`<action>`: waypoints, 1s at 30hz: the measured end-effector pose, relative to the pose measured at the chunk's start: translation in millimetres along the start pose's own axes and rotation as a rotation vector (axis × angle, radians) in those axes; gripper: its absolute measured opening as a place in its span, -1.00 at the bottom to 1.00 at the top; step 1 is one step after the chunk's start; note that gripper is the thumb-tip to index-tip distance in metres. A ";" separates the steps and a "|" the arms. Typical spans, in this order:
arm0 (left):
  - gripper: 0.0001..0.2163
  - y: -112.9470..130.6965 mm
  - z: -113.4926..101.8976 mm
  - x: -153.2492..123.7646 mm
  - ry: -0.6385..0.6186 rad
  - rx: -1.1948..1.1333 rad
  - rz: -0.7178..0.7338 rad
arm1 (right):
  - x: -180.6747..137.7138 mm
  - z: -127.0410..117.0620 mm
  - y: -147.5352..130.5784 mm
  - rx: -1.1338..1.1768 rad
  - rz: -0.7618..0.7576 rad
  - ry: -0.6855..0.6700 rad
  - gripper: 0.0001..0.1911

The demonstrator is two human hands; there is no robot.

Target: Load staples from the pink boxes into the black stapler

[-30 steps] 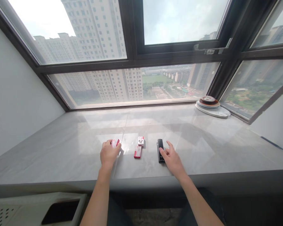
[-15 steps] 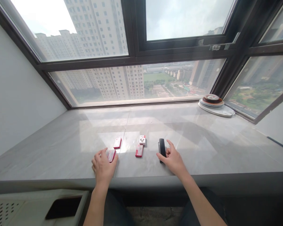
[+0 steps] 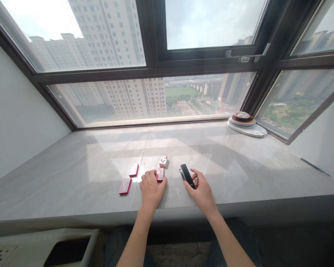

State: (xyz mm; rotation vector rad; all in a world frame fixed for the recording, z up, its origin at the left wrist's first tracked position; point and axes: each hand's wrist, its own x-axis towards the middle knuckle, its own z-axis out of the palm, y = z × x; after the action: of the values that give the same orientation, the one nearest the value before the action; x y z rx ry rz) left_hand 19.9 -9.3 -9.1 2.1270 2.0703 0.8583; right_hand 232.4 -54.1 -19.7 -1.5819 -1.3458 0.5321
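Observation:
My left hand (image 3: 151, 189) is at a small red-and-white box (image 3: 160, 172) on the sill, with its thumb on the right side and fingers on the left. Touching that box's far end is a smaller white-and-red box (image 3: 163, 161) with a dark picture on it. Farther left lie two flat red-and-white boxes, an upper one (image 3: 134, 169) and a lower one (image 3: 125, 185). A black stapler (image 3: 187, 174) is between the thumb and fingers of my right hand (image 3: 202, 191), its far end tilted to the left.
A grey marble-patterned window sill (image 3: 72, 178) spans the view. Stacked plates (image 3: 243, 124) stand in the far right corner by the dark window frame (image 3: 156, 72). A thin dark strip (image 3: 314, 167) lies at the right. Below left is a pale perforated casing (image 3: 28, 244).
My left hand has let go of the lower left box and moved right to the middle red-and-white box. The stapler in my right hand has turned, its far end swinging left.

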 end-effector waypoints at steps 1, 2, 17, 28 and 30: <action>-0.66 -2.1 -2.3 -3.1 -0.029 -0.004 0.011 | -1.1 -1.9 -0.4 -0.019 -0.028 0.008 -0.47; -0.70 -3.3 -5.1 -7.2 -0.065 -0.017 0.040 | -0.9 -4.0 -0.9 -0.036 -0.052 0.008 -0.55; -0.51 3.9 -21.3 -30.6 -0.279 -0.165 0.366 | 37.3 33.7 -48.6 -0.135 -0.232 -0.284 -0.67; -0.55 -8.7 -28.2 -34.1 -0.276 -0.158 0.313 | 41.3 42.1 -33.0 0.615 0.151 0.201 -0.46; -0.59 -10.0 -30.9 -34.7 -0.268 -0.177 0.300 | 43.6 22.6 -13.4 0.711 0.259 0.192 -0.47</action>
State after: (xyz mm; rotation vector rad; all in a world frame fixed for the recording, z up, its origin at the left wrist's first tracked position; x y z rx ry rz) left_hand -0.2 -51.2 0.9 2.3368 1.5181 0.7021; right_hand 220.3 -6.2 -7.5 -1.1703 -0.6879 0.8773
